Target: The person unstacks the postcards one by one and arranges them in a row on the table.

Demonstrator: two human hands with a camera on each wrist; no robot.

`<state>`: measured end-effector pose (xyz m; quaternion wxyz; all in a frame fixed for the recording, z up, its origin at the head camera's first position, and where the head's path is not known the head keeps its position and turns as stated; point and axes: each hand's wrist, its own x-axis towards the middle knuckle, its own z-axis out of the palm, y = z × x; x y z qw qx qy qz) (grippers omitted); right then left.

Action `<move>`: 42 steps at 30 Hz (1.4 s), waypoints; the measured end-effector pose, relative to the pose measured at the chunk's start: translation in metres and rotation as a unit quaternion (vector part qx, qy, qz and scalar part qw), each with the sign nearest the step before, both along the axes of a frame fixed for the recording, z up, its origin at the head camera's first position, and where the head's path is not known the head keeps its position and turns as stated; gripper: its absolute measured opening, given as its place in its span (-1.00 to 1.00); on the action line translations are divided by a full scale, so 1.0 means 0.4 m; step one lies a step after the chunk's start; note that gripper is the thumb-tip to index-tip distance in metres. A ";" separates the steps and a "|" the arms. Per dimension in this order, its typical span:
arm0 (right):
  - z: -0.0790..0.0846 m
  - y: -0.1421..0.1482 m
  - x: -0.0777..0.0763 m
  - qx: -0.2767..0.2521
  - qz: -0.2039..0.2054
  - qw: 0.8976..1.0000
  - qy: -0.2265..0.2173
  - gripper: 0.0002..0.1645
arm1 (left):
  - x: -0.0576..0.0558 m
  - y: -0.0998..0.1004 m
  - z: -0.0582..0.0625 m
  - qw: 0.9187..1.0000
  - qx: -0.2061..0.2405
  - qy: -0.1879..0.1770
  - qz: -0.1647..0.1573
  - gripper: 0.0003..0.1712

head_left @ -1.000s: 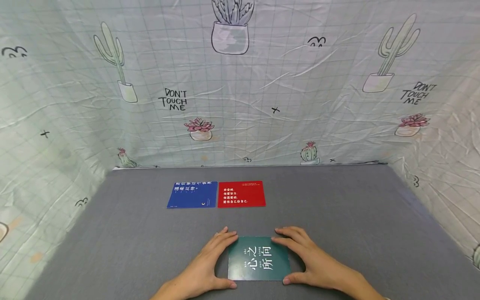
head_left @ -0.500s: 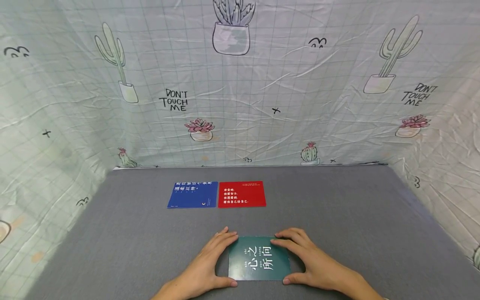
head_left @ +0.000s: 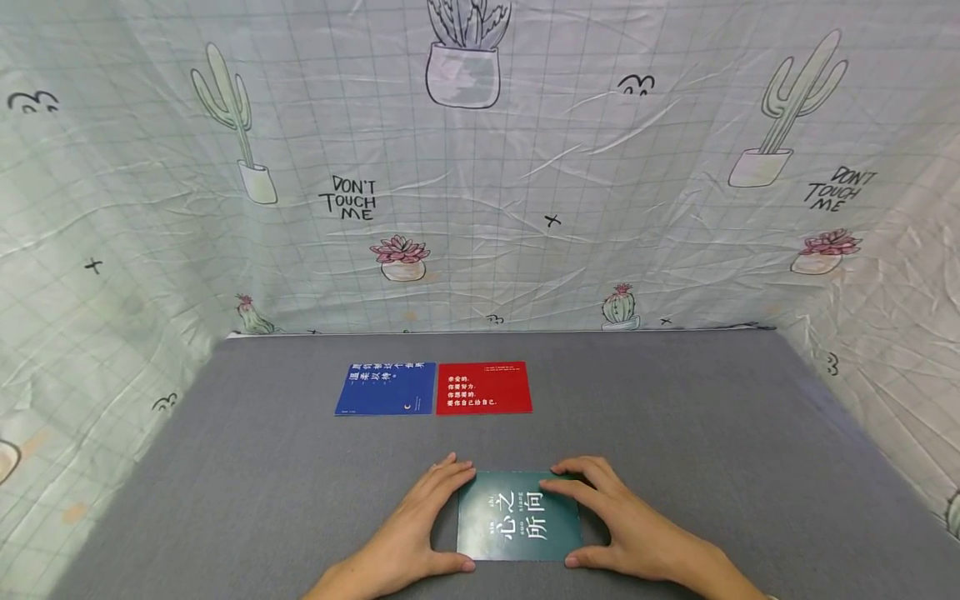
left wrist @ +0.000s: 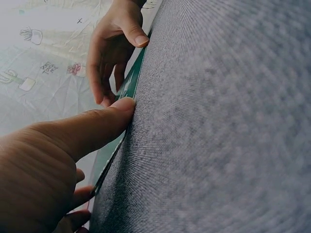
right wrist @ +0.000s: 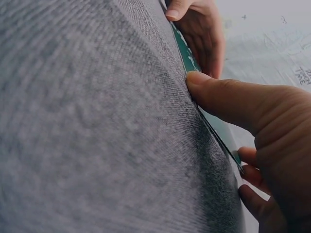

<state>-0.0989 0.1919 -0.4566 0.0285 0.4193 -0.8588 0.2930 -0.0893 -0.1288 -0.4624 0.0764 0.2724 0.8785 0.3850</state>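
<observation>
A teal card (head_left: 517, 543) with large white Chinese characters lies on the grey cloth close to me, its lettering turned sideways. My left hand (head_left: 405, 533) holds its left side, thumb at the near corner and fingers at the far one. On the right side my right hand (head_left: 641, 529) grips likewise, with the index fingertip over the card's top face. From the left wrist, the card (left wrist: 138, 68) shows as a thin edge with the thumb against it. In the right wrist view the right thumb (right wrist: 209, 90) presses the near edge, and fingertips meet the far corner.
Farther back, a blue card (head_left: 386, 392) and a red card (head_left: 483, 390) lie side by side with a narrow gap. Grey cloth (head_left: 675, 400) covers the table. A white curtain (head_left: 480, 183) printed with cacti rises behind and at both sides.
The right index fingertip has slid slightly inward over the card. Both hands and all the cards otherwise stay in place.
</observation>
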 end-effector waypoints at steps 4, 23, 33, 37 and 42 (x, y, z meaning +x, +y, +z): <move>0.002 0.001 0.000 -0.001 0.001 1.000 -0.005 -0.11 | 0.001 0.000 0.002 1.000 -0.002 -0.003 0.003 0.07; 0.004 0.002 0.002 0.000 -0.003 1.000 -0.003 -0.11 | 0.008 0.008 0.010 0.998 -0.005 0.066 -0.015 0.13; 0.006 0.005 0.000 0.014 -0.001 1.000 -0.010 0.00 | 0.003 0.005 0.024 0.998 0.016 0.062 0.003 0.08; 0.011 0.010 -0.005 0.014 -0.006 1.000 -0.009 -0.02 | -0.001 0.006 0.027 0.997 0.025 0.079 0.008 0.08; 0.020 0.011 -0.013 0.020 -0.007 1.000 0.003 -0.02 | -0.008 0.011 0.032 0.992 0.027 0.119 0.011 0.10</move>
